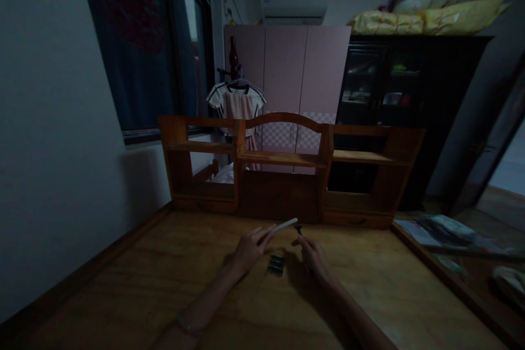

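My left hand is closed around one end of a slim white stick, which points up and to the right. My right hand grips the dark handle of a razor; its small wide head stands up close to the stick's far tip. Whether the two touch, I cannot tell in this dim light. Between my hands, on the wooden tabletop, lies a small dark pack with a few bars in a row, which look like razor cartridges.
A wooden shelf unit stands along the table's back edge. A white wall borders the left side. Papers and a dark item lie on a lower surface to the right. Behind are a pink wardrobe and a black cabinet.
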`<action>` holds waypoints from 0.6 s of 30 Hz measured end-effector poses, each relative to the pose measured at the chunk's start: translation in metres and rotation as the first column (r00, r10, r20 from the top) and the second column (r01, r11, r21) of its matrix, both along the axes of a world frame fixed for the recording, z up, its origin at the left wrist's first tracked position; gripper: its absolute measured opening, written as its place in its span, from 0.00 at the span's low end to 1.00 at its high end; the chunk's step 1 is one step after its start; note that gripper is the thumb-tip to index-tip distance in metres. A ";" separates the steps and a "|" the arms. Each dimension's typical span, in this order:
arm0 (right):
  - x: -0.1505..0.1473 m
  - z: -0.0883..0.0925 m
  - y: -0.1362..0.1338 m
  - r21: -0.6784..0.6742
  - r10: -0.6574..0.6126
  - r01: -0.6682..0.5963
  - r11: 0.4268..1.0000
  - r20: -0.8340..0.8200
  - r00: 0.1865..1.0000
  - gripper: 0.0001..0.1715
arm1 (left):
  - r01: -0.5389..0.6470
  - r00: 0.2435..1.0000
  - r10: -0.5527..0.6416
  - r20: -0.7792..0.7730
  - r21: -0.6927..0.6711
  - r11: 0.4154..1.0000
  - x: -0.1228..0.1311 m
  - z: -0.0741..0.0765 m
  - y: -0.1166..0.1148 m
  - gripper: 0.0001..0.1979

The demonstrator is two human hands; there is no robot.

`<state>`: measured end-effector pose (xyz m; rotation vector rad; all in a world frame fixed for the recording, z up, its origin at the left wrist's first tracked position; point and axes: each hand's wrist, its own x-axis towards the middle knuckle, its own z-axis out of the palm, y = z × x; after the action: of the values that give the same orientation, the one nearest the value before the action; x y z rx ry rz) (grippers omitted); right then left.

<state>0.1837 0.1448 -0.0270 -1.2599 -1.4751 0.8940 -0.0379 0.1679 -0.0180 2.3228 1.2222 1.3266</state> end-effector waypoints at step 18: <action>-0.007 0.004 -0.003 -0.037 -0.029 0.030 0.999 0.041 0.999 0.28 | -0.009 0.999 0.011 -0.036 0.043 0.999 0.000 0.000 -0.001 0.18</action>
<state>0.1769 0.1421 -0.0226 -1.3308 -1.4734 0.8850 -0.0375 0.1666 -0.0182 2.3832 1.2292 1.3318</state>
